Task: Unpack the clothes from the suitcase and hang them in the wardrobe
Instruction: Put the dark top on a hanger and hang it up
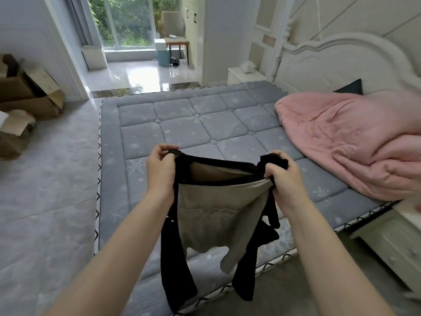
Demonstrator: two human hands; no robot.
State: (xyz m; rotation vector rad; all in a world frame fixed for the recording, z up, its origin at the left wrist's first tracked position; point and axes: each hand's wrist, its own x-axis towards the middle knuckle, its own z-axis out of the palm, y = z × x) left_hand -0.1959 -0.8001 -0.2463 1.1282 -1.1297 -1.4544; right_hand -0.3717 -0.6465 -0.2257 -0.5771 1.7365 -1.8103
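I held both forearms out in front of me, bare and angled inward, so that my hands met the top of the garment (211,215) at about the same height over the near part of the bed (182,119). My left hand (160,168) had its fingers curled over the black edge at the garment's upper left corner, thumb side toward me, the grip closed on the fabric. My right hand (284,179) was bunched tighter, knuckles up, its grip closed around a wad of black cloth at the upper right corner, with the wrist bent slightly down. Between the two hands the black trim was stretched nearly level, and the opening gaped to show a beige inner layer. The garment hung freely below my hands, a beige panel in the middle and black straps or sleeves trailing down on both sides, clear of the grey quilted mattress beneath. A pink blanket (355,142) lay heaped on the right side of the bed, well apart from the garment. Cardboard boxes (29,94) stood on the floor to the far left, and a white headboard (341,58) rose behind the blanket. Neither suitcase nor wardrobe showed from where I looked.
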